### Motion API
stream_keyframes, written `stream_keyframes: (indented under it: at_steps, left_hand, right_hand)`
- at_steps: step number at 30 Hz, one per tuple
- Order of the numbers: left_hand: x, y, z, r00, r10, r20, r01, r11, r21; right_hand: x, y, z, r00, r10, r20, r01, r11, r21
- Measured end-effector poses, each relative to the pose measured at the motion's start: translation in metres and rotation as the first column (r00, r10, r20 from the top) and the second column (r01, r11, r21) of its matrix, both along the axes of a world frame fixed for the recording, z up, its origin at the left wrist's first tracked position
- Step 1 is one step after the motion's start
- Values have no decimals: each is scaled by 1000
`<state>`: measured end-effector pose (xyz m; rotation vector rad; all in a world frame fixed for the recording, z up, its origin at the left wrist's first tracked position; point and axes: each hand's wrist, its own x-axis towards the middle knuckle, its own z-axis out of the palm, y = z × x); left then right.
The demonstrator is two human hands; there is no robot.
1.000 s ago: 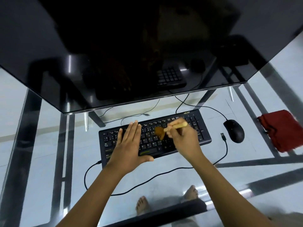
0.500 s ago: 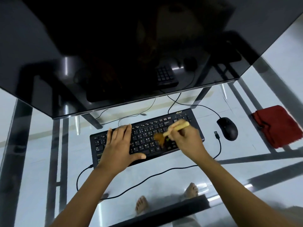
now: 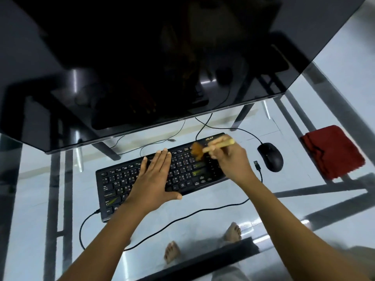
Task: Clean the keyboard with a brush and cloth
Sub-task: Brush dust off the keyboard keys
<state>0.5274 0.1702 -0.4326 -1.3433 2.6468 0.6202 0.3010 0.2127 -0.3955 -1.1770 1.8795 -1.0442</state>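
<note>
Left grip (image 3: 154, 179) flat, fingers straight, steadying keyboard (image 3: 119, 179) on glass table (image 3: 30, 230). Right grip (image 3: 230, 159) pinches brush (image 3: 218, 144), bristles on top-right keys (red cloth (image 3: 332, 153) lies unused beyond mouse (image 3: 271, 157)).

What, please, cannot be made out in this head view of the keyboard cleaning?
Head view:
Keys beneath the left hand: hidden by its flat palm.
Right end of the keyboard: covered by the right hand.
Bristles of the brush: motion-blurred, so contact with the keys is unclear.
Top of the monitor: cut off by the frame edge.
</note>
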Motion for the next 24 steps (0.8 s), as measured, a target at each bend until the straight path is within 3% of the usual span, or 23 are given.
stream_keyframes:
  at_steps: [1, 3, 5, 6, 8, 10, 13, 17, 21, 24]
  left_hand:
    - [0, -1, 0, 1000, -2, -2, 2, 1000, 7]
    - [-2, -3, 0, 1000, 2, 0, -2, 1000, 24]
    - [-4, -3, 2, 1000, 12, 9, -12, 999, 42]
    - [-5, -2, 3, 1000, 16, 10, -16, 999, 47]
    - [-10, 0, 4, 1000, 7, -4, -6, 999, 34]
    - [-18, 4, 5, 999, 15, -47, -14, 1000, 19]
    - [-34, 10, 6, 997, 27, -75, -27, 1000, 10]
    - [-50, 14, 5, 996, 59, -64, -60, 998, -6]
    - [-54, 11, 2, 996, 84, 12, -84, 996, 8]
    - [-51, 9, -2, 997, 58, 54, -59, 998, 7]
  right_hand:
    - [-6, 1, -1, 990, -125, -67, 120, 990, -78]
    - [-18, 3, -1, 969, -246, 14, 246, 960, -132]
    - [-18, 5, -2, 989, -86, 116, 91, 995, -37]
    - [-18, 7, -2, 997, -39, 63, 39, 999, 11]
    - [-22, 9, -4, 989, -127, -78, 124, 991, -39]
    - [-30, 12, -2, 975, -217, -53, 212, 973, -88]
    - [-30, 14, -6, 995, -72, 72, 73, 997, -11]
    - [-37, 15, -2, 972, -217, -91, 206, 972, -110]
    - [-39, 20, -2, 998, 54, -32, -53, 998, 20]
    - [-44, 20, 0, 972, -177, -152, 161, 981, -112]
